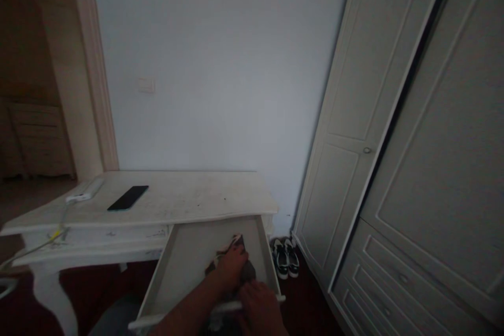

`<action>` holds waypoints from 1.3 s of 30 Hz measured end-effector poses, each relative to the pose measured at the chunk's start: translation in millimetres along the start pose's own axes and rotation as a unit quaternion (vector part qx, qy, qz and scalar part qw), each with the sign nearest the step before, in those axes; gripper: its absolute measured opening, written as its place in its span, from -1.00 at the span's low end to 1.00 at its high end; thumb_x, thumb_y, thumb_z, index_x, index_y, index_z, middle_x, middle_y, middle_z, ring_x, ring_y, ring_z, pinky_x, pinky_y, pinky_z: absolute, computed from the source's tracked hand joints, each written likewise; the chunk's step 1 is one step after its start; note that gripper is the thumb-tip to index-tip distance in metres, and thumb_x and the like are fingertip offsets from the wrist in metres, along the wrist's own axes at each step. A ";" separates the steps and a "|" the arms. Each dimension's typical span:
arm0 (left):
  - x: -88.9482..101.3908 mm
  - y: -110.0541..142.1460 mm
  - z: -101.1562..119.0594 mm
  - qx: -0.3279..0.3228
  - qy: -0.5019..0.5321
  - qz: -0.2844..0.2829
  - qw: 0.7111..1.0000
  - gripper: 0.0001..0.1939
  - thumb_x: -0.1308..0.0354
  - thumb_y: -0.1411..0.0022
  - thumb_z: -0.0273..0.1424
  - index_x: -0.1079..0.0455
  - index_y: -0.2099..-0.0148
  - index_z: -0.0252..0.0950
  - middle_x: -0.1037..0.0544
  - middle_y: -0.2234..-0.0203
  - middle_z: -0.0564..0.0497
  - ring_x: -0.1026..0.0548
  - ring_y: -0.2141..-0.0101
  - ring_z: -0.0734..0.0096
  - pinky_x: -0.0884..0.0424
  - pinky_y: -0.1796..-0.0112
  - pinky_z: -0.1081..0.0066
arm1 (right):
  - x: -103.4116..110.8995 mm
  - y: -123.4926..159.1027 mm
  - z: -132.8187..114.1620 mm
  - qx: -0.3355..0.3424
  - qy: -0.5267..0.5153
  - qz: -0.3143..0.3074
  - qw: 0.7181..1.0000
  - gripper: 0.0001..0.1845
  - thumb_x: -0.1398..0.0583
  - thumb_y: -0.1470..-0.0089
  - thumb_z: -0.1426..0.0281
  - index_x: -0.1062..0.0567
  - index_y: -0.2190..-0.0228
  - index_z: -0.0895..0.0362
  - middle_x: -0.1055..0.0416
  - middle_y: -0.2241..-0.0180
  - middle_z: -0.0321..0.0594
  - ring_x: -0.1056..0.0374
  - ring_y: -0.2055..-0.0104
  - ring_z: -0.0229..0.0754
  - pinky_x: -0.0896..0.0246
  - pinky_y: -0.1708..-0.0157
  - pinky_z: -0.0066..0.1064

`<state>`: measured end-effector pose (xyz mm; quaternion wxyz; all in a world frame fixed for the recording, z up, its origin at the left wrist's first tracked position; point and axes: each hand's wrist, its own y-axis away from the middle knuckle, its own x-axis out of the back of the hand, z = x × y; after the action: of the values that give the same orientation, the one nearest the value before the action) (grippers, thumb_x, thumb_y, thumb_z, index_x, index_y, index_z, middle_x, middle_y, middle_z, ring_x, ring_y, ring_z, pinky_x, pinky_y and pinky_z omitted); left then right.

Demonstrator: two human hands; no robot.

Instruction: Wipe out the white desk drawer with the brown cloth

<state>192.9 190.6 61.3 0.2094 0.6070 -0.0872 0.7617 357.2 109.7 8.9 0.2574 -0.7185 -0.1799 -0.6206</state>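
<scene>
A white desk [177, 197] stands against the wall with its right drawer [185, 262] pulled out. My left hand [231, 266] reaches into the drawer and lies on a dark brownish piece of cloth [236, 244], with the fingers curled over it. My right hand [260, 307] rests at the drawer's front edge, close beside the left one; its fingers are bent down over the rim and I cannot make out what they grip.
A black phone [128, 197] and a white power strip [84, 190] with a cable lie on the desk top. A pair of dark shoes [286, 257] stands on the floor between desk and the tall grey wardrobe [394, 168]. A doorway opens at left.
</scene>
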 end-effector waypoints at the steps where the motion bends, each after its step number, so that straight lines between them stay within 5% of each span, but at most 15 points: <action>1: 1.7 5.5 -2.6 -0.027 0.001 -0.013 1.000 -0.37 -0.36 -0.06 -0.32 -0.49 -0.22 -0.18 -0.45 -0.31 -0.23 -0.37 -0.32 -0.06 -0.28 -0.33 0.12 | 3.6 1.4 -1.8 -0.007 -0.008 0.003 1.000 -0.67 -0.34 -0.15 0.22 -0.49 0.08 0.05 -0.57 0.03 -0.11 -0.43 -0.05 0.12 -0.30 -0.05 -0.14; 6: 29.9 52.0 -55.6 -0.054 -0.031 -0.063 0.996 -0.46 -0.37 -0.03 -0.35 -0.53 -0.12 -0.06 -0.50 -0.27 -0.05 -0.39 -0.31 0.04 -0.29 -0.32 0.19 | 18.3 6.0 -8.2 -0.016 -0.040 0.001 0.999 -0.74 -0.28 -0.25 0.23 -0.48 0.06 0.04 -0.55 0.01 -0.13 -0.40 -0.07 0.09 -0.23 -0.10 -0.14; 12: 52.2 96.2 -110.2 0.096 -0.110 -0.048 0.988 -0.11 -0.44 0.08 -0.35 -0.36 -0.34 -0.18 -0.31 -0.40 -0.28 -0.26 -0.40 -0.23 -0.33 -0.30 -0.03 | 20.3 9.0 -9.9 -0.026 -0.048 0.017 0.998 -0.74 -0.27 -0.28 0.22 -0.46 0.05 0.04 -0.54 0.02 -0.15 -0.38 -0.07 0.09 -0.18 -0.11 -0.12; 17: 41.6 85.6 -96.0 0.090 -0.160 -0.057 0.981 -0.04 -0.43 0.16 -0.47 -0.38 -0.36 -0.23 -0.24 -0.45 -0.38 -0.17 -0.44 -0.36 -0.34 -0.27 -0.16 | 20.6 8.4 -9.5 -0.026 -0.041 0.015 0.999 -0.75 -0.27 -0.29 0.19 -0.45 0.09 0.04 -0.54 0.04 -0.15 -0.38 -0.05 0.08 -0.17 -0.07 -0.13; 22: 29.0 65.5 -73.8 0.038 -0.182 -0.108 0.977 -0.24 -0.53 0.30 -0.43 -0.60 -0.08 -0.27 -0.59 -0.15 -0.39 -0.53 -0.17 -0.35 -0.30 -0.27 -0.20 | 24.3 8.1 -10.1 -0.025 -0.040 0.018 0.999 -0.77 -0.30 -0.25 0.22 -0.45 0.13 0.04 -0.54 0.08 -0.16 -0.39 0.01 0.06 -0.17 -0.02 -0.17; 39: 19.6 67.5 -64.8 0.063 -0.199 -0.082 0.974 -0.34 -0.40 0.11 -0.43 -0.58 -0.13 -0.33 -0.62 -0.11 -0.42 -0.57 -0.14 -0.27 -0.39 -0.19 -0.13 | 19.6 8.6 -9.8 -0.025 -0.034 0.031 0.999 -0.76 -0.29 -0.22 0.25 -0.46 0.10 0.03 -0.54 0.06 -0.16 -0.39 -0.03 0.08 -0.16 -0.06 -0.15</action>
<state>103.2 159.4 72.2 0.2108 0.7635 -0.0288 0.6097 357.6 95.8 27.9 0.2523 -0.7509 -0.1502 -0.5915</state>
